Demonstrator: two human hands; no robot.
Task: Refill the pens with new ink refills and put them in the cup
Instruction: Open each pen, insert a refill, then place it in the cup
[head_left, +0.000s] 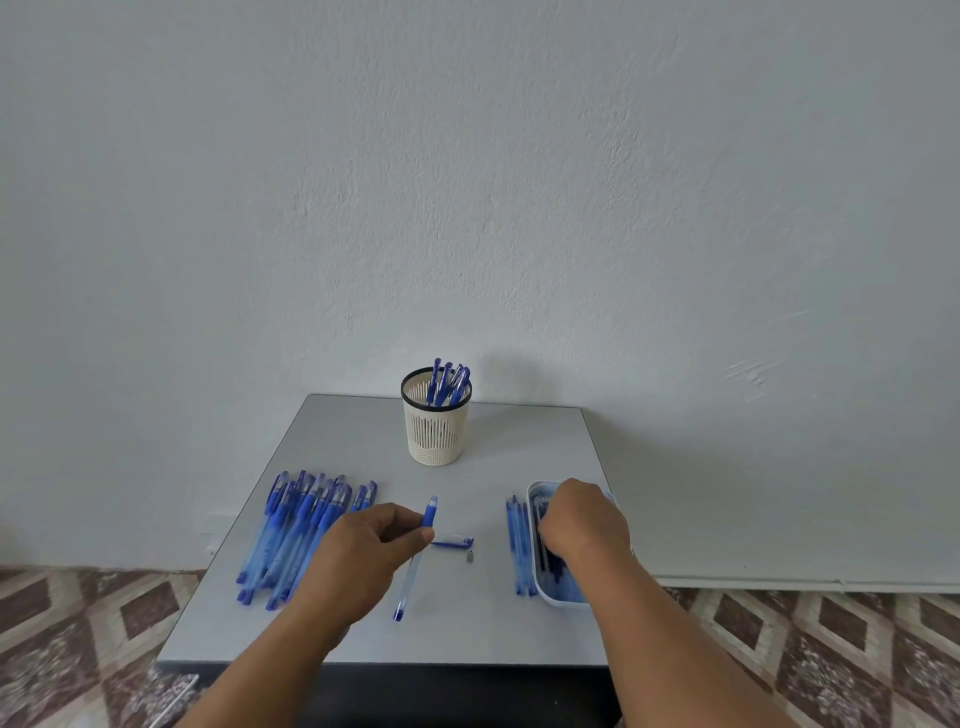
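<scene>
While left hand (363, 551) pinches translucent pen barrel (413, 564), right hand (582, 519) in tray (563, 601), grip unclear.

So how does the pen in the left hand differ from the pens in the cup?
The pen barrel in the left hand is uncapped, its cap and a small grey tip piece lying on the table; the pens in the cup are capped. The held one slants low over the table; those in the cup stand nearly upright. Both are blue with clear barrels.
</scene>
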